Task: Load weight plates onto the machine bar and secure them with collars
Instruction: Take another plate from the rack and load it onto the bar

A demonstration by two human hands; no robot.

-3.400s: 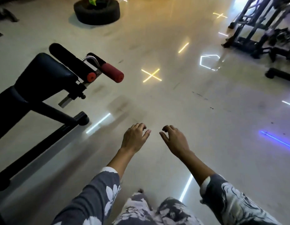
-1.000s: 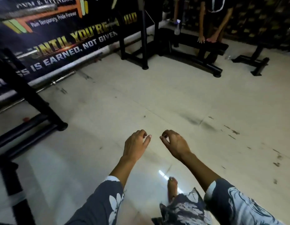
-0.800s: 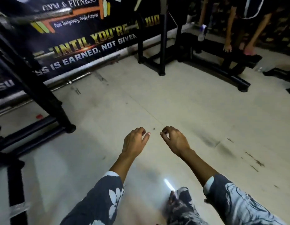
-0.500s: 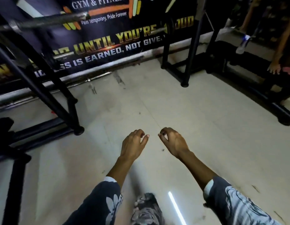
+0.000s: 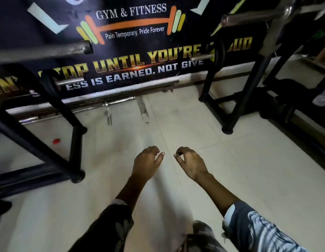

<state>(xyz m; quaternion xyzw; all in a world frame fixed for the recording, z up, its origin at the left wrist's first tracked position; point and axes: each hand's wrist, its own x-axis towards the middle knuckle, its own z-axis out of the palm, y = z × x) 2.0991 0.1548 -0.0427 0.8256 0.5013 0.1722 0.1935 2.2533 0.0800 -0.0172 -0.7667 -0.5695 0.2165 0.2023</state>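
While the left hand (image 5: 146, 164) and right hand (image 5: 191, 164) hang slack (holding nothing), the machine bar (image 5: 249, 18) lies crosswise before the banner (image 5: 130, 33). Its end points left.

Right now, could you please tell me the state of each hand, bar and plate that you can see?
left hand: empty, fingers loosely curled.
right hand: empty, fingers loosely curled.
upper right bar end: bare, no plate or collar.
upper left bar end: bare, no plate or collar.
black plate: upright on a lower right peg.
floor bar: lying along the wall.
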